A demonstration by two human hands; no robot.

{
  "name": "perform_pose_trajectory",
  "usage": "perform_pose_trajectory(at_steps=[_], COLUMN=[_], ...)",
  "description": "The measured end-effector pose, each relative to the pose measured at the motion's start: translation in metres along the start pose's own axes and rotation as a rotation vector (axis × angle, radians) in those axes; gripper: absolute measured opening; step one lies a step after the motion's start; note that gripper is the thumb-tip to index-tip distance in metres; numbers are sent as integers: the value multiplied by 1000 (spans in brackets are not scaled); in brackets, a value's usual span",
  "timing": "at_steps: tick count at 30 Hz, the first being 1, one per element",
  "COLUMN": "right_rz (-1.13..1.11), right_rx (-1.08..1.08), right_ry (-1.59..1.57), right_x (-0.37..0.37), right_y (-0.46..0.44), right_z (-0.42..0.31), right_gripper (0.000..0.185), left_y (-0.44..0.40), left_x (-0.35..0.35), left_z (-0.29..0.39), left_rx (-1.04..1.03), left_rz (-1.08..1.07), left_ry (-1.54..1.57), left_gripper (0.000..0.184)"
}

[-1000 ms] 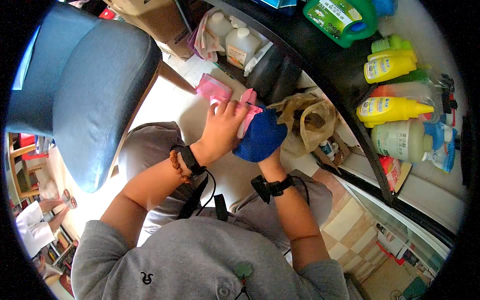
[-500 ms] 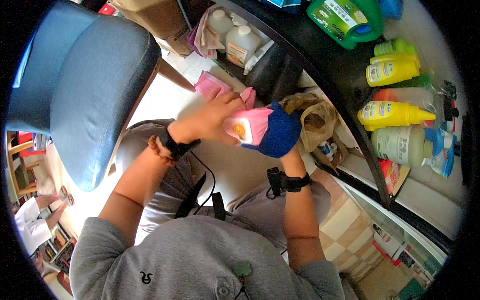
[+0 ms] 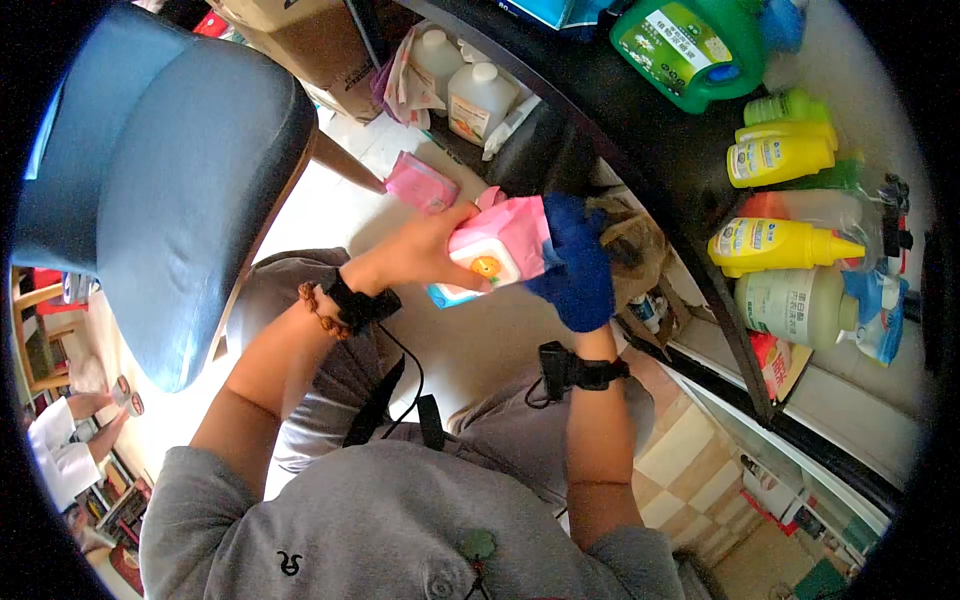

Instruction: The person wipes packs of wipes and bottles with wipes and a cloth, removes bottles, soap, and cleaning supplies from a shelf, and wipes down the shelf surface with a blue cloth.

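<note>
A pink pack of wet wipes [image 3: 518,235], with a white lid and an orange fruit picture, is gripped by my left hand [image 3: 430,245], its thumb near the lid. Blue shows along the pack's lower edge. A dark blue cloth [image 3: 588,280], perhaps a mitt, covers my right hand [image 3: 594,340] nearly to the wrist and hides the fingers. Its left side presses against the pack's right end. Beyond my left hand, another pink pack [image 3: 422,183] lies on the floor.
A blue chair [image 3: 200,190] stands at the left. The dark shelf [image 3: 640,145] curves along the right, bearing a green jug [image 3: 690,50] and several yellow bottles [image 3: 780,245]. Plastic jugs [image 3: 480,100] and a cardboard box [image 3: 300,50] stand at the back. A crumpled bag [image 3: 635,245] is by my right hand.
The blue cloth has shifted slightly right and down, off the pack's underside to its right end. The pack has turned, showing more of its lid and blue edge.
</note>
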State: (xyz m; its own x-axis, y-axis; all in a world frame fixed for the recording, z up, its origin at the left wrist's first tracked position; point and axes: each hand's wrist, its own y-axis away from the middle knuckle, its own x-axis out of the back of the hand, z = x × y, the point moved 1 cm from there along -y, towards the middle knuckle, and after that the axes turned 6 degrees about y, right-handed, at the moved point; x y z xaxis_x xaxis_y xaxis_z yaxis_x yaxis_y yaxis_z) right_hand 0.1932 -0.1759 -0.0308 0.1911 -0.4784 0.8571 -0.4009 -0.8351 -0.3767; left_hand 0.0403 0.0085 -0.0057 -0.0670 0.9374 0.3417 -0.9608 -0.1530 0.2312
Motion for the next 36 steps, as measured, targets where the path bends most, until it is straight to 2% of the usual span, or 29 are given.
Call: perform_pose_trajectory(at_steps=[3,4,7,10,13,14,15,16,17,19,21,22,23,24,26,29,32,36], right_rz=[72,151,-54,67,-304,-301,-295,-292,-48,-21,-72,-139,-186,-227,-224,24,-35,7], right_rx=[42,223,60,121,-31,-131,-231,-330,-214,-89,-38,-48,19,91,87,-58,-283,-114], right_ry=[12,31,20,40,481,478,475,470,298,21,-70,-22,86,191,104,61,191,-5], right_x=[-16,-13,-1,-1,27,36,48,54,37,23,13,13,12,11,12,-21,-6,23], right_y=[3,3,0,1,0,-2,-5,-5,8,6,7,9,4,0,0,22,7,-5], right_z=[-17,-15,-12,7,37,36,32,31,47,42,28,12,0,-12,-11,7,-7,3], right_gripper=[26,25,23,28,35,37,38,40,43,46,47,47,48,48,45,49,40,31], left_y=[2,2,1,-3,0,1,1,0,-3,-6,-6,-7,-6,-6,-6,-7,-8,-8], left_x=[-12,-15,-14,-14,-5,-1,0,1,-1,-2,-6,-6,-4,-10,-24,-27,-28,-28], left_z=[-3,-3,1,-4,-17,-20,-20,-18,-15,-7,-4,4,12,6,-11,-11,-9,-9], left_rx=[20,27,60,52,83,94,234,203,174,160,164,162,201,150,47,55,61,75], left_rz=[-57,-78,-123,-145,-132,-122,-110,-82,-53,-47,-45,-45,-69,-60,-37,-55,-44,-31], left_ry=[19,26,149,150,152,152,296,337,379,457,361,312,216,231,261,325,423,482], left_gripper=[76,78,78,78,78,78,78,77,77,76,76,76,78,79,80,77,75,75])
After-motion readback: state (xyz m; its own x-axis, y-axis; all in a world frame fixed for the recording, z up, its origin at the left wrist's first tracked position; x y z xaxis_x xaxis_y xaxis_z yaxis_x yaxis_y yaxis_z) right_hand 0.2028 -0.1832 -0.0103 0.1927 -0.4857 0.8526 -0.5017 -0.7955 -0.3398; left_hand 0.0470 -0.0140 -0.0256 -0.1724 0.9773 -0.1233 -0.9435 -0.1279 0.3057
